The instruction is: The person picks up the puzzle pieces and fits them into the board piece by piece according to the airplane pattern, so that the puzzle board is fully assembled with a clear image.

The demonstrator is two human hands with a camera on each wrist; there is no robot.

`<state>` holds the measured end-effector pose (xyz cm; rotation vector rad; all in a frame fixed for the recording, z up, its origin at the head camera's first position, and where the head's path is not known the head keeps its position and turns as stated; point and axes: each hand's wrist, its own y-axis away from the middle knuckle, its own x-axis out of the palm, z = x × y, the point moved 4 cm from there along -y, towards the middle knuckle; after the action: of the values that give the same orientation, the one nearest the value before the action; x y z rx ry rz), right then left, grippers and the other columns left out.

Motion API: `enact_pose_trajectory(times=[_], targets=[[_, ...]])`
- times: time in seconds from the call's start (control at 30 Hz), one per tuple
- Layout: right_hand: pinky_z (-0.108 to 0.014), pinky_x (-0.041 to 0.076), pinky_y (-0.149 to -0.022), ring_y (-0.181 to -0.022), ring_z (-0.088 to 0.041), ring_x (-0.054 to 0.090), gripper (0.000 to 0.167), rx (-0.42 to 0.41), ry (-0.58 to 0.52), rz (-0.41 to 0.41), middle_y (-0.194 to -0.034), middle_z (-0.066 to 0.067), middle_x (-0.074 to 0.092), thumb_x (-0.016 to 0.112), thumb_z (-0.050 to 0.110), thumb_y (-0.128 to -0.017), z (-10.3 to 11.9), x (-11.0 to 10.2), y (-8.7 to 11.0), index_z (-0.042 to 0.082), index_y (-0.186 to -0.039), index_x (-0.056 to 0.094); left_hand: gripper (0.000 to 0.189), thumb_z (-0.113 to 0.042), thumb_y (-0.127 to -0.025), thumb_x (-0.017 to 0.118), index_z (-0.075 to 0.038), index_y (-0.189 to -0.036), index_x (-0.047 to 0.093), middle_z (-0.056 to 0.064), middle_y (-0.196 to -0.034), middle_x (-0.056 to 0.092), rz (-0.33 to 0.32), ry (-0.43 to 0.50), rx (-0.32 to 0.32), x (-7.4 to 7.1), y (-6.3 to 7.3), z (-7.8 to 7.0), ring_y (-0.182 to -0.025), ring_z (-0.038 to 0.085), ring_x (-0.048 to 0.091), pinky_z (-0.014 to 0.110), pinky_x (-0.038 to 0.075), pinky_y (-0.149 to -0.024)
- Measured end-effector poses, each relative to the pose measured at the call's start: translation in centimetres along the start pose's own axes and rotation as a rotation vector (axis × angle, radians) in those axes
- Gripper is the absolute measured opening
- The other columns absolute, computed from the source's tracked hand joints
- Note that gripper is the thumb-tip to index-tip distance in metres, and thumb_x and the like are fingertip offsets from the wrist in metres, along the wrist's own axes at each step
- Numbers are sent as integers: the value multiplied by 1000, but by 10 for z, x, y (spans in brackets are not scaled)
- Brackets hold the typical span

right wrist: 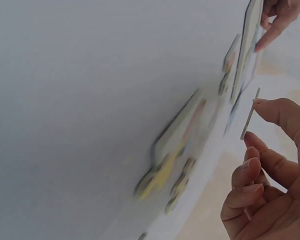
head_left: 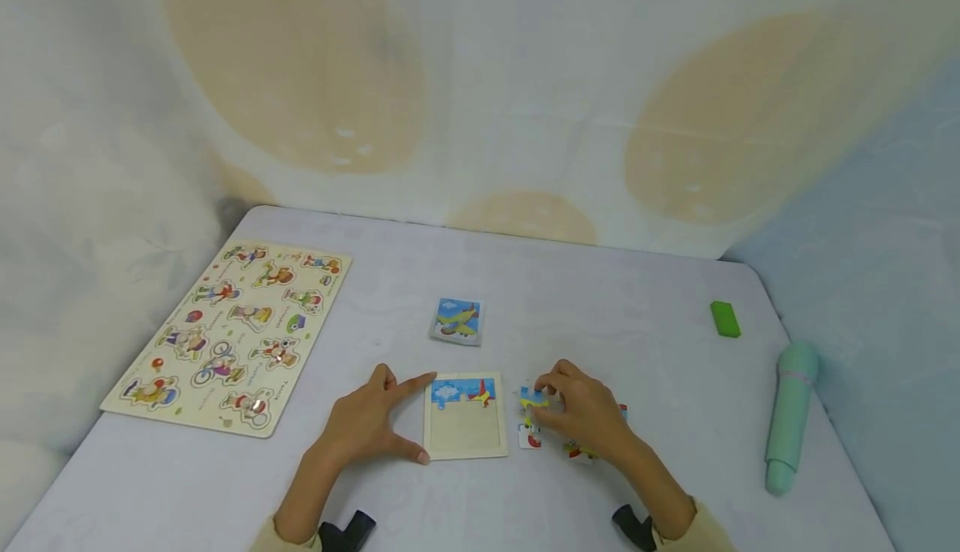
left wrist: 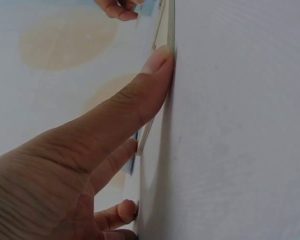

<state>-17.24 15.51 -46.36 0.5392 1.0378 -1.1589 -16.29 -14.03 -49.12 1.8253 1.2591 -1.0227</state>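
Observation:
A square wooden puzzle board [head_left: 467, 437] lies on the table, with blue sky pieces [head_left: 453, 389] and part of a red and yellow plane along its top. At its left edge, my left hand [head_left: 366, 423] spreads thumb and forefinger to the two left corners; the thumb presses the board's edge in the left wrist view. My right hand [head_left: 588, 410] pinches a thin blue and yellow puzzle piece [right wrist: 250, 114] between thumb and forefinger, raised off the table in the right wrist view. Loose pieces [head_left: 529, 437] lie below that hand, some partly hidden by it.
Behind the board lies a small airplane picture [head_left: 457, 321]. A large peg puzzle board [head_left: 247, 331] covers the table's left side. To the right are a green block [head_left: 725, 318] and a mint-green cylinder [head_left: 792, 419] near the table's edge.

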Motion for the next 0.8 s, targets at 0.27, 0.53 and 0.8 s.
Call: enact_pose_trajectory(times=[0.27,0.53,0.8], targets=[[-19,39,-55,-66,-3,43,24,18,-43,64,-87,9,54,85,21,-75,23,8,-8,14,-94,73,103,-62,-47,91,-40,-141,54,0,-95,36,-13,-2,18,1,0,1,-63,12,35,25,30,-51],[-18,38,-55,-64,-2,44,25,-96,-15,103,-86,7,55,84,24,-76,49,17,-15,12,-95,74,103,-63,-47,90,-41,-141,54,-1,-96,36,-31,-3,22,0,1,2,-63,11,35,25,31,-51],[-19,44,-62,-74,-6,55,26,-165,-15,144,-88,5,56,83,27,-79,66,27,-22,10,-97,76,103,-63,-47,90,-40,-141,54,-1,-95,35,-45,-1,34,-1,2,0,-64,11,35,25,31,-51]])
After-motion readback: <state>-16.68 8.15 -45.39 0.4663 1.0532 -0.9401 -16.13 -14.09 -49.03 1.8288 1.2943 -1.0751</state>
